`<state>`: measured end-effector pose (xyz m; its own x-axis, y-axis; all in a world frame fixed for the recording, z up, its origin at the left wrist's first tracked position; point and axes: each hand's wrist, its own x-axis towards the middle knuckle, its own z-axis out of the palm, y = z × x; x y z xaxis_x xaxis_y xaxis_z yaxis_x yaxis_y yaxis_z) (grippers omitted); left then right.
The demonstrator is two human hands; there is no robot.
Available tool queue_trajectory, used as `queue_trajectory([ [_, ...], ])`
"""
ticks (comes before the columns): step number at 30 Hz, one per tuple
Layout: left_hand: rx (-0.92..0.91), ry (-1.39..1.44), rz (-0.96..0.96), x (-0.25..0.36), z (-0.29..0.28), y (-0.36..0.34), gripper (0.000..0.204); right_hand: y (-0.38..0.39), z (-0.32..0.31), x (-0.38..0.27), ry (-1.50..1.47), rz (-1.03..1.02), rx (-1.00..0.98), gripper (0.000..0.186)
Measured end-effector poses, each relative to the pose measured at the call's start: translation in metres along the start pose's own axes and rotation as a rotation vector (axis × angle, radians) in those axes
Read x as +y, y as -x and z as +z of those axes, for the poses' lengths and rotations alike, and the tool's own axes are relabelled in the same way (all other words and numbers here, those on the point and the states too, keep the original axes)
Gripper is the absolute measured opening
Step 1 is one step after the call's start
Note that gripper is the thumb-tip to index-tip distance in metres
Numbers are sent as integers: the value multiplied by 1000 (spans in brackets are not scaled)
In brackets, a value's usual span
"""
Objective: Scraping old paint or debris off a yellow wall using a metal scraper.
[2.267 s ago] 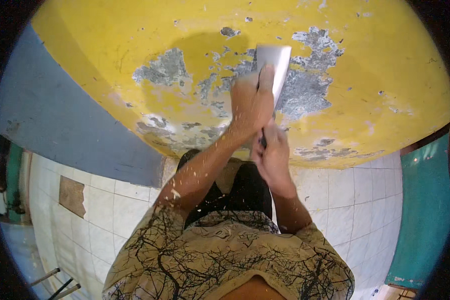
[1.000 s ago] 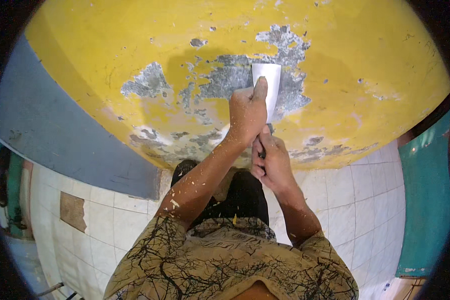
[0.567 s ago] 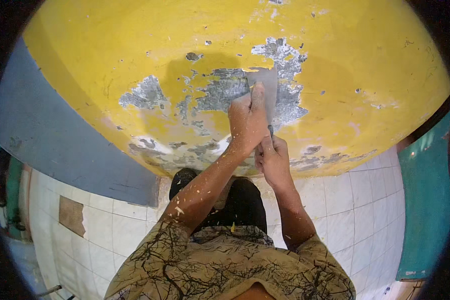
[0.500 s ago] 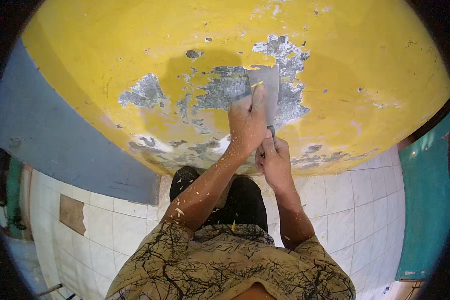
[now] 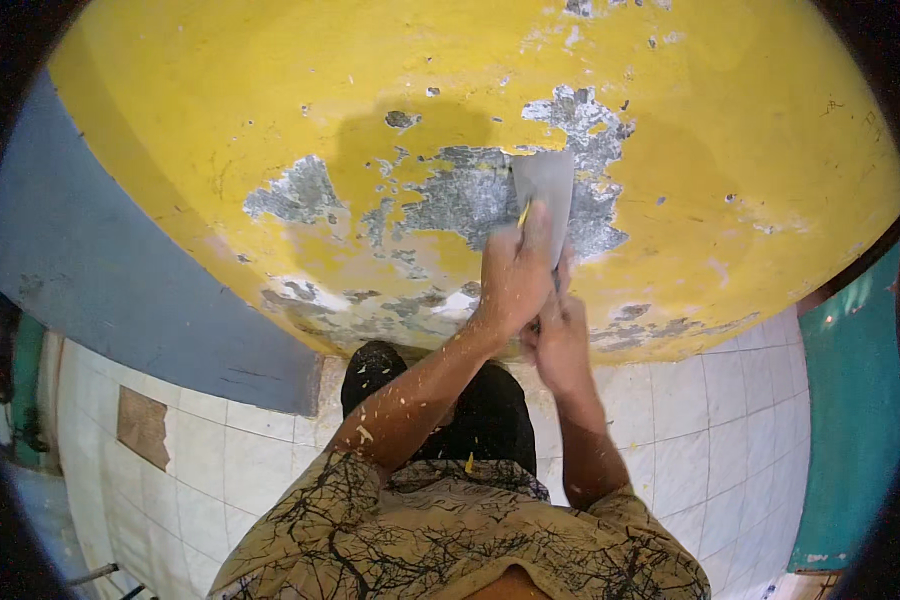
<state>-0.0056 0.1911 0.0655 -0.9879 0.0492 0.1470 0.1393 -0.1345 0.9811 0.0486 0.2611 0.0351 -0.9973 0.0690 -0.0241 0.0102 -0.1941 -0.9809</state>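
A wide-bladed paint scraper [image 5: 550, 178] lies against a yellow painted wall [image 5: 730, 110], its edge at the upper rim of a bare grey patch [image 5: 460, 197]. My left hand [image 5: 513, 285] grips the blade, thumb laid along its face and fingers partly hidden behind it. Lower down, my right hand [image 5: 562, 345] is closed around the handle, which is mostly covered and slightly blurred. A curled yellow paint flake [image 5: 524, 212] sits by my left thumb. Pale chips speckle my left forearm.
More peeled patches [image 5: 300, 190] mark the wall around the blade. A grey-blue wall section [image 5: 150, 260] runs along the left. White floor tiles [image 5: 690, 430] lie below, with a brown scrap [image 5: 143, 427] at left. A teal panel [image 5: 855, 400] stands at right.
Both hands and the scraper have shifted slightly down the wall and to the right in the picture. The wall markings also sit a little lower and farther right.
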Motion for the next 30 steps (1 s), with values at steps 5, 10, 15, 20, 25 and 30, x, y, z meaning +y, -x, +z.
queue_trajectory([
  [5, 11, 81, -26, 14, 0, -1, 62, -4, -3, 5, 70, -55, -7, 39],
  [10, 52, 92, -32, 11, 3, -7, 62, -6, -5, -6, 32, -11, -52, 39],
  [15, 57, 157, -64, 15, 0, 4, 60, 11, 1, -8, 23, 85, -19, 40],
  [20, 90, 141, 33, 43, 5, -8, 59, -2, 6, -31, -16, 47, -49, 39],
  [25, 25, 138, -41, 9, -5, 1, 58, 11, 10, -8, 15, 146, 57, 38],
  [30, 26, 94, -58, 13, -5, 5, 59, 8, 7, -13, 38, 123, -3, 37],
])
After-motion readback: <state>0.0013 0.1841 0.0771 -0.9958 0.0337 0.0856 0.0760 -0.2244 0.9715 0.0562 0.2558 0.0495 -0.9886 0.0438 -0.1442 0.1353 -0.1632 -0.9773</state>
